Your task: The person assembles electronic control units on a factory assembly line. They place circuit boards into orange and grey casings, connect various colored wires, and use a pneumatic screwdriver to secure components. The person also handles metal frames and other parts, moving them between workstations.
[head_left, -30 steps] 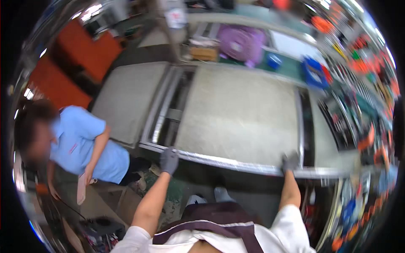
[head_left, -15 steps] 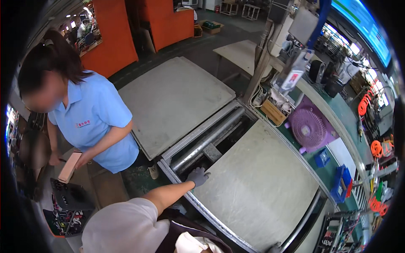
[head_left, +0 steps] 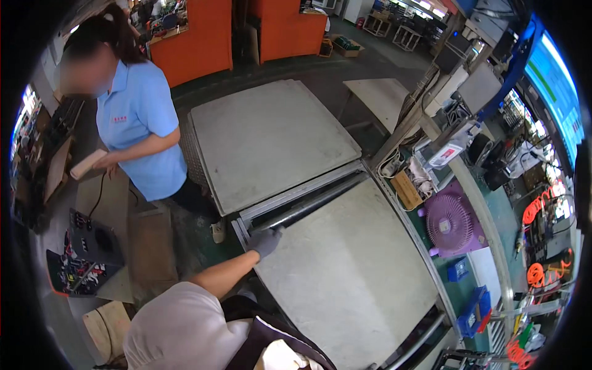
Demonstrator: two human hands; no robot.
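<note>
My left hand (head_left: 266, 242), in a grey glove, is closed on the left corner of a large flat grey board (head_left: 351, 265), with its fingers at the edge. This board lies on a metal frame (head_left: 246, 231) with rollers. A strip of the far roller (head_left: 302, 209) shows past its edge. Only a dark sliver at the bottom edge of the picture may belong to my right hand; its fingers are hidden. Beyond the frame lies a second large grey board (head_left: 271, 142), close to the first one.
A co-worker in a blue shirt (head_left: 148, 117) stands at the left, holding a pale flat box (head_left: 88, 164). A dark open case (head_left: 92, 253) lies nearby. Along the right are a purple fan (head_left: 449, 222), blue bins (head_left: 475, 311), a post (head_left: 401, 139) and orange coiled hoses (head_left: 536, 274).
The near board has slid toward the far board, covering most of the gap and roller. My left hand has moved with it. My right glove has nearly left the picture. The view has shifted.
</note>
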